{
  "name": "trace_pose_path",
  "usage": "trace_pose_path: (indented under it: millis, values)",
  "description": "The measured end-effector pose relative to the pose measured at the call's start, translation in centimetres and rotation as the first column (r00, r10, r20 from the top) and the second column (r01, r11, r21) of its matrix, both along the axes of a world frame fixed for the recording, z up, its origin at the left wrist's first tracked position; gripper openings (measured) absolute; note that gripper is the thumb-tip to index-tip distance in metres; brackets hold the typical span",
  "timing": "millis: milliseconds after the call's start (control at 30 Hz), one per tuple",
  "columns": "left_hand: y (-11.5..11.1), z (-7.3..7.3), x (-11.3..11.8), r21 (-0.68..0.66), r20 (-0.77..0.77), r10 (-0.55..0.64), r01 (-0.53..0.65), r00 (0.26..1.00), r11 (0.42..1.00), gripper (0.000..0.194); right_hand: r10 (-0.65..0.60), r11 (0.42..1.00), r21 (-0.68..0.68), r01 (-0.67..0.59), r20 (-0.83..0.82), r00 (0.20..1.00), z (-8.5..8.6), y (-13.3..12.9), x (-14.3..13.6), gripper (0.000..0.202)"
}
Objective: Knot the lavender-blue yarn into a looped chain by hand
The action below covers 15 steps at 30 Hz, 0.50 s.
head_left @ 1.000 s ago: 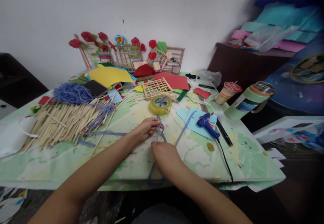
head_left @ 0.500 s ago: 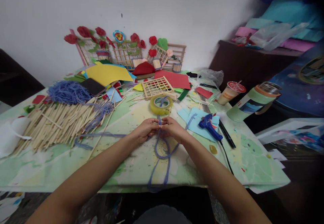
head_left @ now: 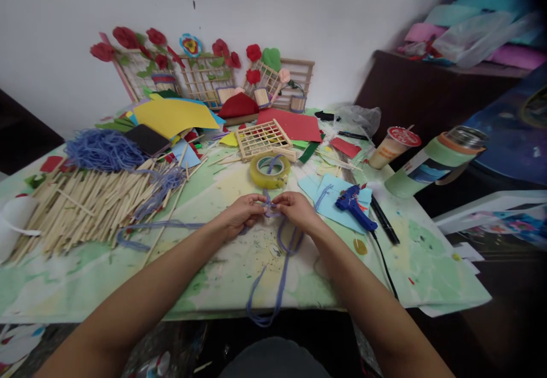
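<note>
Purple yarn [head_left: 282,275] runs through the roll of clear yellowish tape [head_left: 257,174] and comes toward me, with loops trailing down over the table's front edge. My left hand [head_left: 244,214] pinches the yarn just in front of the roll. Close beside it, my right hand [head_left: 294,207] pinches the same yarn from the other side. Between the fingertips the strands cross in a small loop or knot; its exact form is too small to tell. Another length of yarn reaches left from under my left hand across the table.
Wooden sticks [head_left: 85,212] and a purple yarn heap [head_left: 102,150] lie left. Behind the tape is a stick lattice [head_left: 262,138]. To the right are a blue glue gun [head_left: 356,210] with its cord, black pens [head_left: 384,221], a drink cup [head_left: 393,147] and a green bottle [head_left: 423,167].
My hands have drawn slightly apart, with the yarn between them now spread in a small crossing. The loop below has shifted right and shrunk. The view has tilted slightly.
</note>
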<state>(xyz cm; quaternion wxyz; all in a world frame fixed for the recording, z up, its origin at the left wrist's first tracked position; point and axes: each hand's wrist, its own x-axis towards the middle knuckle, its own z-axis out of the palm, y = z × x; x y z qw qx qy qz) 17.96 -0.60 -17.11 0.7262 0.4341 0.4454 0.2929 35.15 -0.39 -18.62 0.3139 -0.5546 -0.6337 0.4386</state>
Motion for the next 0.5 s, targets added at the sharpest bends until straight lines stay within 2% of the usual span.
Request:
trace_pose_path:
  millis: [100, 233, 400, 500]
  values:
    - [0.0, 0.0, 0.0, 0.009, -0.002, -0.005, 0.005, 1.0, 1.0, 0.038, 0.042, 0.997, 0.051, -0.049, 0.123, 0.992, 0.0, 0.1, 0.7, 0.021]
    - [0.0, -0.4, -0.1, 0.016, -0.002, -0.027, 0.027, 1.0, 1.0, 0.038, 0.159, 0.986, 0.032, -0.163, 0.099, 0.982, 0.8, -0.2, 0.3, 0.021]
    - [0.1, -0.9, -0.2, 0.069, -0.024, -0.045, 0.047, 0.999, 0.997, 0.036, 0.013, 0.973, -0.226, -0.039, -0.117, 0.993, 2.0, -0.7, -1.3, 0.012]
    - [-0.1, -0.9, -0.1, 0.113, -0.069, -0.033, 0.04, 0.997, 0.993, 0.037, -0.014, 0.964, -0.263, -0.032, -0.172, 0.985, 2.5, -0.8, -1.9, 0.01]
